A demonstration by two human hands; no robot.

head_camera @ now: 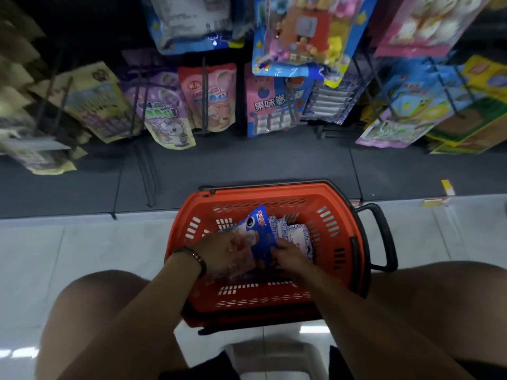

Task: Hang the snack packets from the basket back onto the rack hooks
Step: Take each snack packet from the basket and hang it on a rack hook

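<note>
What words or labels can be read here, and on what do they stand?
"果味卷" and "糖": hanging pink-and-blue packet, one character between them covered.
Too blurred: red label on the blue packet in the basket.
Too blurred: red packet, purple packet, all the rest.

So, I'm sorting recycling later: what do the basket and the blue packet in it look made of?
The basket: moulded orange plastic, judging by its slotted walls and rim. The blue packet: probably thin printed plastic film, glossy, since it bends and catches light.
</note>
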